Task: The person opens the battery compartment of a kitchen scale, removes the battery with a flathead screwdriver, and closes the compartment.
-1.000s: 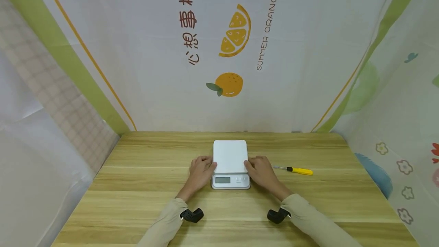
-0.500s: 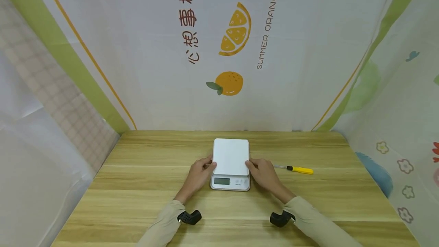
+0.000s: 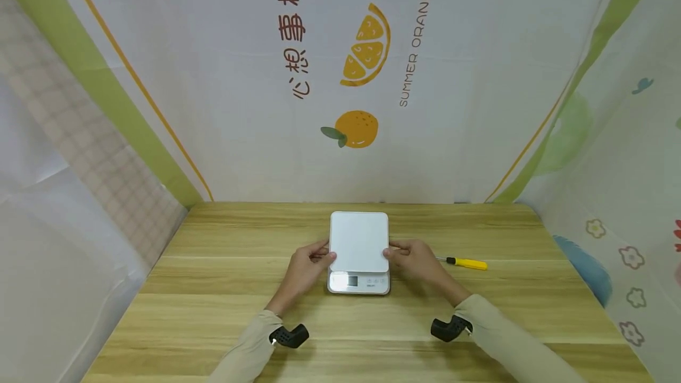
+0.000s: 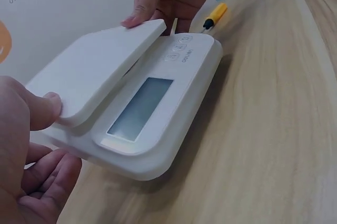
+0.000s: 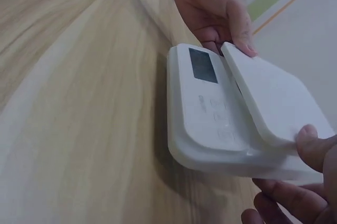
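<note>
A white kitchen scale [image 3: 359, 242] with a square top plate is gripped from both sides, raised a little over the table with a shadow under its front edge. My left hand [image 3: 302, 269] holds its left side, thumb on the plate and fingers curled beneath the base in the left wrist view. On the opposite side my right hand [image 3: 420, 262] grips it the same way, its fingers under the base in the right wrist view. The grey display [image 4: 141, 109] shows no digits. Several small buttons [image 5: 221, 118] sit beside it.
A screwdriver [image 3: 468, 263] with a yellow and black handle lies on the wooden table [image 3: 223, 300], just right of my right hand. A printed curtain [image 3: 255, 152] hangs behind the table's far edge, with more cloth at both sides.
The scale has risen and its top plate looks larger in the head view. My right hand has shifted slightly right, and its fingers are now more tucked under. The screwdriver stays put.
</note>
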{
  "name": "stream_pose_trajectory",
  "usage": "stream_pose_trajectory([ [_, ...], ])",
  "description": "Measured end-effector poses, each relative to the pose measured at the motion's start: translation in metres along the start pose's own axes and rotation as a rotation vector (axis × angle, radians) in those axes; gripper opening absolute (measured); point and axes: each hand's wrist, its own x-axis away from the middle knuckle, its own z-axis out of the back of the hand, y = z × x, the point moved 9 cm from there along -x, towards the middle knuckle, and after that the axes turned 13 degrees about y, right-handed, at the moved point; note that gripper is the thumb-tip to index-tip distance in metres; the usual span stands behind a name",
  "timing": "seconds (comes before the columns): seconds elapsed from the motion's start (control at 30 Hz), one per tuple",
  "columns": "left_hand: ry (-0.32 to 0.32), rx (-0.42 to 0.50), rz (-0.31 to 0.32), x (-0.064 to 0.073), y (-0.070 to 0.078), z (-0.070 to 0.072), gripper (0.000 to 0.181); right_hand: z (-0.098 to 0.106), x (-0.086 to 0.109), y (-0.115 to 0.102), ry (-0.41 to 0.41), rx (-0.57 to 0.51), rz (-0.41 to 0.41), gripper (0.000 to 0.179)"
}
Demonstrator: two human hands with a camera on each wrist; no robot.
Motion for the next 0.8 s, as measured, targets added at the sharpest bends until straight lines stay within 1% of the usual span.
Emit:
stream_pose_trajectory([
  [0.07,-0.009,0.006,-0.003,0.000,0.003,0.001,0.046,0.002,-0.001,-0.002,-0.037,-0.029,-0.006,0.061],
  [0.23,-0.028,0.024,-0.007,-0.002,0.008,0.004,0.042,0.006,-0.002,-0.007,-0.112,-0.043,0.028,0.067],
  [0.43,-0.062,0.066,-0.029,-0.005,0.015,0.006,0.041,0.009,-0.004,-0.016,-0.182,-0.040,0.139,0.059],
  [0.6,-0.088,0.109,-0.064,-0.007,0.023,0.009,0.045,0.014,-0.003,-0.029,-0.182,-0.037,0.227,0.051],
  [0.7,-0.103,0.121,-0.088,-0.008,0.027,0.011,0.047,0.017,-0.001,-0.036,-0.167,-0.041,0.262,0.048],
  [0.8,-0.125,0.129,-0.109,-0.009,0.029,0.012,0.049,0.021,-0.001,-0.041,-0.133,-0.015,0.296,0.046],
])
